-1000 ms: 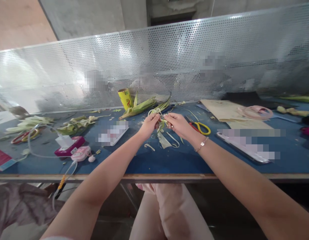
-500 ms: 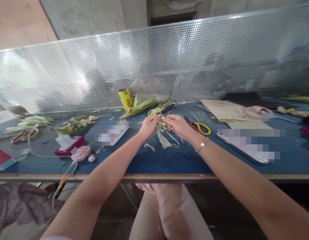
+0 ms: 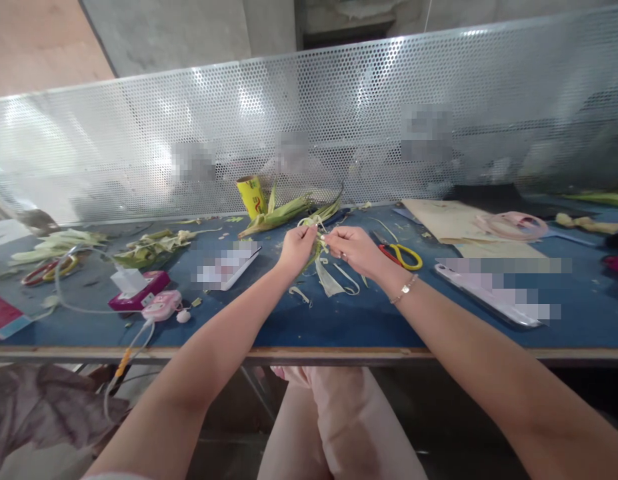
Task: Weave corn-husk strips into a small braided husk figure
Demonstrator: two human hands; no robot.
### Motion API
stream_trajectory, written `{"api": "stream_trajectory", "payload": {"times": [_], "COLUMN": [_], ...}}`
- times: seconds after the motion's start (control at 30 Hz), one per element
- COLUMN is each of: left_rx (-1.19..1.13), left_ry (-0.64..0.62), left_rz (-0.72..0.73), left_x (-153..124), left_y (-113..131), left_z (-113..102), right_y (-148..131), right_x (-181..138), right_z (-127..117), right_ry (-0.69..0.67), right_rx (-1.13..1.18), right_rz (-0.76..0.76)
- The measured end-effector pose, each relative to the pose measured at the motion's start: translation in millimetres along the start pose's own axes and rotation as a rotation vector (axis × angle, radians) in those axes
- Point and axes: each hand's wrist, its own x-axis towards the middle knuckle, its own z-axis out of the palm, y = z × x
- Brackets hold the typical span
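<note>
We pinch husk (image 3: 317, 251) between left hand (image 3: 297, 249) and right hand (image 3: 356, 249). We judge work partway: pale scraps (image 3: 329, 280) lie loose just below the grip; the leafy bundle (image 3: 283, 217) beyond it looks untrimmed.

Bench (image 3: 359, 330): blue top, wooden front edge, metal leg (image 3: 259, 393) beneath. Perforated metal screen (image 3: 329, 100) along far side: silvery, bright patches of light. Wall (image 3: 173, 33): grey; pinkish-orange section (image 3: 33, 40), upper left; dark recess (image 3: 346, 35), top centre. Floor (image 3: 229, 457): grey, shadowed.
</note>
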Motion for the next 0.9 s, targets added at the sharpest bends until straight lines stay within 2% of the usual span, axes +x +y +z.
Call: {"api": "stream_trajectory", "payload": {"times": [0.27,0.57,0.67,0.77,0.9], "left_rx": [-0.024,-0.052,-0.034,0.025,0.103], "left_ry": [0.028,0.034,0.03,0.079,0.146], "left_rz": [0.031,0.046,0.052,0.057,0.078], "left_x": [-3,-4,-3,-1,2], "left_y": [2,2,-1,-5,-6], "left_z": [0,3,1,-3,-9], "right_y": [2,-2,-2,1,9], "right_x": [0,-2,-3,-2,3], "right_z": [-3,-4,-5,-6,-6], "right_ry": [-0.086,-0.148,-0.113,-0.026,0.096], "right_rx": [0.044,0.078,0.034,-0.021,0.026], "right_rz": [-0.057,-0.029,-0.029,-0.005,0.156]}}
